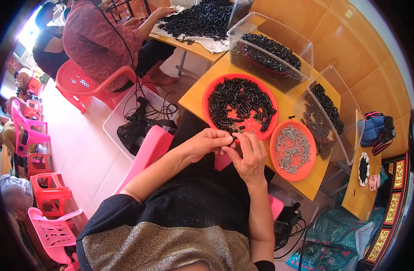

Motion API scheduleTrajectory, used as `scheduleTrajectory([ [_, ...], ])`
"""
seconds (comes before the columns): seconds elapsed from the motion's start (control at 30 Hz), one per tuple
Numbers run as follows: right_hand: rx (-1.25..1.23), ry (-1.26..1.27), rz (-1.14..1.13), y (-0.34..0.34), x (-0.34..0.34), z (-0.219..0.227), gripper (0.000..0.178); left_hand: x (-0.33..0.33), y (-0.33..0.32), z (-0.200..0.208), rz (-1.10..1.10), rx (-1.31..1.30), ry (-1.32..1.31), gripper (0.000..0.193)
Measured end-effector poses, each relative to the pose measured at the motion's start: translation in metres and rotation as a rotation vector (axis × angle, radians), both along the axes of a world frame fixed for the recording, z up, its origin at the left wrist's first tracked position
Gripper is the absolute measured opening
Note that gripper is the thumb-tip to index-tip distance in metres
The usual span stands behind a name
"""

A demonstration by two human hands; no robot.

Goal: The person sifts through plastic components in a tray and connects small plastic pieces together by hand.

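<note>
My left hand [208, 143] pinches a small black tube-like part [234, 138] between thumb and fingertips, above my lap. The fingers of my right hand [250, 159] close on the same part from the other side; its far end is hidden by the fingertips. Just beyond the hands sits a red round basin [207, 88] with many short black tubular parts [238, 97] in it. To its right, an orange oval tray [293, 174] carries a heap of small grey screw-like pieces [293, 147].
Two clear plastic bins [271, 28] [356, 131] of black parts stand on the yellow table [193, 100]. At far left a person in a patterned red shirt [96, 40] sits by another black heap [198, 19]. A bin with cables [121, 122] lies on the floor.
</note>
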State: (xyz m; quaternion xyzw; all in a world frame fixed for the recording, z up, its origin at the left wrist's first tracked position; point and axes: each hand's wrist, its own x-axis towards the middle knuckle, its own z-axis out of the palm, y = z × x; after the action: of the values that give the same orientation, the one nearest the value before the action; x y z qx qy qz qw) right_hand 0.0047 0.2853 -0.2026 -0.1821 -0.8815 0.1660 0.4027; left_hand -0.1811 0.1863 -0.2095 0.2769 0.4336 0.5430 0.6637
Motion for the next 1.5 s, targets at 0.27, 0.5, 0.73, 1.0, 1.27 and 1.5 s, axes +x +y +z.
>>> scheduleTrajectory([
  [0.27, 0.032, -0.12, 0.044, 0.003, 0.005, -0.003, 0.039, -0.004, 0.0, 0.003, -0.042, -0.006, 0.078, 0.029],
  [0.5, -0.019, -0.217, 0.074, 0.002, 0.006, 0.006, 0.035, -0.001, -0.001, -0.004, -0.019, -0.017, 0.119, 0.027],
  [0.73, -0.114, -0.357, 0.111, -0.001, 0.008, 0.012, 0.034, -0.004, -0.002, -0.008, -0.088, -0.015, 0.178, 0.028],
  [1.0, -0.19, -0.324, 0.123, -0.008, 0.006, 0.011, 0.033, -0.005, -0.009, -0.007, -0.084, -0.04, 0.176, 0.028],
  [1.27, -0.189, -0.287, 0.099, -0.01, 0.004, -0.003, 0.034, -0.008, -0.01, -0.005, -0.087, -0.043, 0.179, 0.029],
  [1.5, -0.184, -0.175, 0.159, -0.018, -0.004, -0.002, 0.034, -0.002, -0.011, 0.015, -0.074, -0.004, 0.507, 0.042],
])
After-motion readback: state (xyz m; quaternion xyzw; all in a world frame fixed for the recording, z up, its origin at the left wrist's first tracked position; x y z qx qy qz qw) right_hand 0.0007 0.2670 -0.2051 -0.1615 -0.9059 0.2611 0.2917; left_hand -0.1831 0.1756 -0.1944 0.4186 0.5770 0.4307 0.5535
